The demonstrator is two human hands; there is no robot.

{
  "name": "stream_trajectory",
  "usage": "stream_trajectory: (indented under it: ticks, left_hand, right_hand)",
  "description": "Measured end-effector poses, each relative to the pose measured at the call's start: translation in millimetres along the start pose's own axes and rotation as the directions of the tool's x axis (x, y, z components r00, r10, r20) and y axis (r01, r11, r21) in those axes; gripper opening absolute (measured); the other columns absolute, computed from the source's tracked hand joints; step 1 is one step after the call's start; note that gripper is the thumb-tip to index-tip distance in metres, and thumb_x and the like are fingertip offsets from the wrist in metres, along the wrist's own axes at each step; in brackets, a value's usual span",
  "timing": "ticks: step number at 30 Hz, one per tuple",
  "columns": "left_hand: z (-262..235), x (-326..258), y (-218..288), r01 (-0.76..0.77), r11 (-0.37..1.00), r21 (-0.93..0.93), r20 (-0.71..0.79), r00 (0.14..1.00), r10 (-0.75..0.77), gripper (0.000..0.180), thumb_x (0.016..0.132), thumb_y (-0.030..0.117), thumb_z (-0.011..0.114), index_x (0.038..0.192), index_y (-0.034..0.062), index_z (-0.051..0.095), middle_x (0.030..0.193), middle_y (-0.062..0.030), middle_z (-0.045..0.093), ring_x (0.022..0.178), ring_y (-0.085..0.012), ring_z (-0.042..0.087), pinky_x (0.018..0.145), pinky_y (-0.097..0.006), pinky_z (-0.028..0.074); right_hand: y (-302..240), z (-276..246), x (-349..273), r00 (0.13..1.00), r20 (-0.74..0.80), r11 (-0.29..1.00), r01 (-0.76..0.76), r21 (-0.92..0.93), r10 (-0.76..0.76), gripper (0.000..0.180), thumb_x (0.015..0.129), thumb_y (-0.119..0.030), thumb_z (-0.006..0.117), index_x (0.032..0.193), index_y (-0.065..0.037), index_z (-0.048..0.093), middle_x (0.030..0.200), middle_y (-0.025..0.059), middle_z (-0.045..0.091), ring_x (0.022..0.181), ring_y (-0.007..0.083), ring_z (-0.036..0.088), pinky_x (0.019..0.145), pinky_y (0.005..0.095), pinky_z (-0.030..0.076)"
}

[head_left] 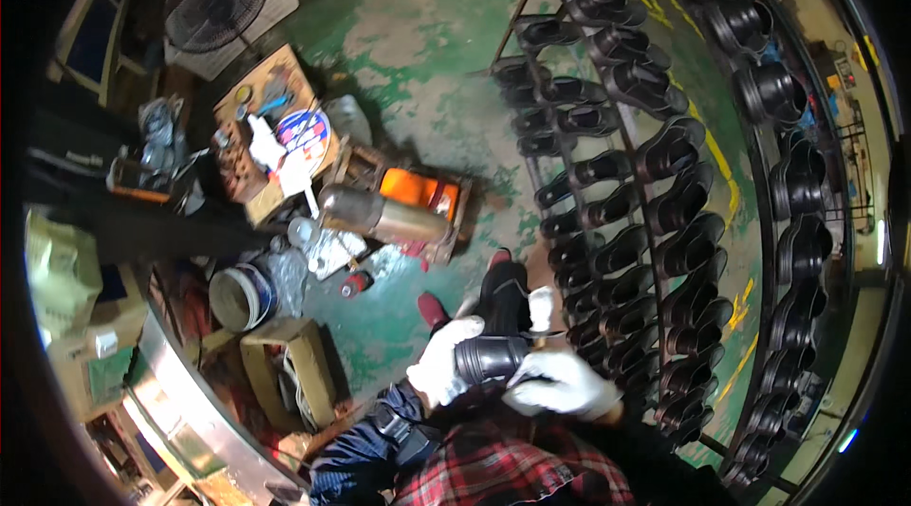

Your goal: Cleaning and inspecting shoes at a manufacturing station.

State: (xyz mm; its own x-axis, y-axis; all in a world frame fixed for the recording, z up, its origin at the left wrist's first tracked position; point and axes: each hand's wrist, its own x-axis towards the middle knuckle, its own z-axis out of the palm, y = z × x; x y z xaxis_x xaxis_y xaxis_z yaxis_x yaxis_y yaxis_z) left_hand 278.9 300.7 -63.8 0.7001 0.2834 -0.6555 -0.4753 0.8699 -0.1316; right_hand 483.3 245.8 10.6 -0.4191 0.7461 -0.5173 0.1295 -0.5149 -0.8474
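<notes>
A black shoe (489, 360) is held in front of my body, its ridged, glossy side showing. My left hand (436, 360), in a white glove, is closed on the shoe's left end. At the other end is my right hand (566, 386), also gloved in white, its fingers bent together close to the shoe. A thin dark piece with a brownish part shows just above these fingers; I cannot tell what it is or whether they hold it. Beyond the shoe is a white patch (541, 309) of unclear kind beside my dark trousers.
Racks of black shoes (669, 150) run along my right. Ahead to the left stand a machine with a grey cylinder and orange part (408, 188), a cluttered wooden board (285, 74) and a fan (216, 1). A bucket (239, 299) and cardboard box (285, 368) sit left.
</notes>
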Motion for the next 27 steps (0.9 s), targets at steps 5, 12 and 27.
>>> stream_trajectory:
  ticks: [5, 12, 27]
  left_hand:
    - [22, 85, 6, -0.054, 0.981, -0.188, 0.087, 0.994, 0.071, 0.064, 0.095, 0.054, 0.049, 0.143, 0.0115, 0.043, 0.122, -0.0195, 0.063, 0.103, -0.0342, 0.066, 0.092, -0.048, 0.053]
    - [-4, 118, -6, -0.173, 0.977, 0.121, -0.082, 0.980, 0.183, 0.081, 0.093, 0.057, 0.056, 0.148, 0.0026, 0.034, 0.138, -0.0148, 0.053, 0.120, -0.0314, 0.056, 0.100, -0.050, 0.048]
    - [-110, 247, 49, -0.139, 0.987, 0.078, -0.164, 0.975, 0.150, 0.086, 0.090, 0.057, 0.060, 0.151, 0.0060, 0.028, 0.139, -0.0151, 0.051, 0.119, -0.0323, 0.056, 0.100, -0.052, 0.047]
  right_hand:
    - [13, -64, 66, 0.932, -0.220, 0.876, 0.165, -0.453, -0.289, 0.015, 0.083, -0.019, 0.074, 0.090, -0.007, 0.069, 0.076, 0.0115, 0.065, 0.065, 0.0279, 0.064, 0.061, 0.0373, 0.051]
    - [-1, -244, 253, 0.816, -0.187, 0.561, 0.191, -0.806, -0.547, 0.008, 0.084, -0.017, 0.067, 0.078, -0.012, 0.065, 0.079, 0.0038, 0.066, 0.071, 0.0226, 0.065, 0.061, 0.0358, 0.051]
    - [74, -481, 505, 0.374, -0.715, 0.705, -0.191, -0.683, -0.591, 0.025, 0.082, -0.026, 0.069, 0.084, -0.003, 0.063, 0.084, 0.0212, 0.065, 0.082, 0.0397, 0.064, 0.073, 0.0451, 0.051]
